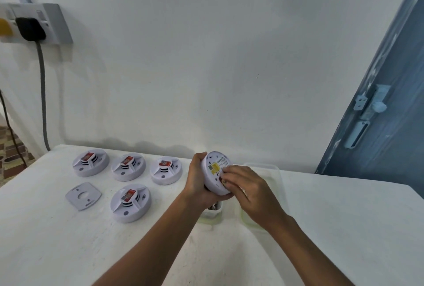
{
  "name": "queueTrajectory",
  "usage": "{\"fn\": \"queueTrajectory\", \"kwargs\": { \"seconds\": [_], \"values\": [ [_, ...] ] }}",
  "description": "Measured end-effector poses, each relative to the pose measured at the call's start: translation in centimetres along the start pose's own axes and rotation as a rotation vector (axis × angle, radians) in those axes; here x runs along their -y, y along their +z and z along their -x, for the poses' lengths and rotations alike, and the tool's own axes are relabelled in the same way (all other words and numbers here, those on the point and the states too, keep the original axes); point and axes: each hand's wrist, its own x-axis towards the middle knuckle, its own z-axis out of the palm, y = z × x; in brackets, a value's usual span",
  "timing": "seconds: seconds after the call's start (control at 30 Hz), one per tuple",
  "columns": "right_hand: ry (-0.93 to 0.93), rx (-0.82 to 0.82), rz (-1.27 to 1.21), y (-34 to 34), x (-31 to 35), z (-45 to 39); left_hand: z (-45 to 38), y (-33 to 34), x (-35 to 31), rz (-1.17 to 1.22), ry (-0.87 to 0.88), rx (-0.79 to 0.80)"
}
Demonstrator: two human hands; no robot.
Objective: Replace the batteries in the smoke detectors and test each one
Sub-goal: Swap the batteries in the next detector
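My left hand (197,177) grips a round white smoke detector (215,168) by its rim, tilted with its labelled back facing me. My right hand (246,190) has its fingertips curled at the back of that detector, near the yellow label; what they pinch is hidden. Several other white smoke detectors lie on the table with red-labelled batteries showing, one at the near left (130,203) and three in a row behind it (128,166). A small clear container with batteries (212,213) stands under my left wrist.
A grey square mounting plate (83,195) lies left of the detectors. A clear plastic lid or tray (273,171) sits behind my right hand. The white table (344,228) meets a white wall; a wall socket with a black plug (31,28) is upper left, a blue door (390,113) right.
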Motion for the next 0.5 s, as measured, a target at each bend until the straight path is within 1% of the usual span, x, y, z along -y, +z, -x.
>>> {"fn": "queueTrajectory", "kwargs": {
  "seconds": [0.03,0.1,0.17,0.2,0.27,0.33,0.43,0.5],
  "values": [
    [0.051,-0.052,-0.061,-0.1,0.3,-0.3,-0.1,0.0,0.1,-0.001,0.01,-0.002],
    [0.213,-0.169,-0.198,-0.6,0.4,-1.2,-0.3,0.1,0.2,-0.014,0.036,-0.008],
    [0.386,-0.255,-0.199,-1.4,-0.9,-1.9,-0.4,-0.2,0.3,-0.02,0.062,-0.033],
    [0.464,-0.253,-0.135,-1.9,-2.0,-2.3,-0.4,-0.4,0.2,-0.015,0.074,-0.046],
    [0.585,-0.15,0.105,-2.9,-4.4,-2.7,-0.5,-0.8,0.2,0.007,0.089,-0.044],
    [0.667,0.021,0.371,-3.4,-5.9,-3.0,-0.5,-1.2,0.2,0.022,0.1,-0.039],
    [0.688,0.249,0.735,-3.2,-6.7,-3.2,-0.5,-1.5,0.2,0.036,0.1,-0.033],
    [0.69,0.334,0.924,-2.7,-6.8,-3.2,-0.4,-1.7,0.0,0.041,0.1,-0.032]
  ]
}}
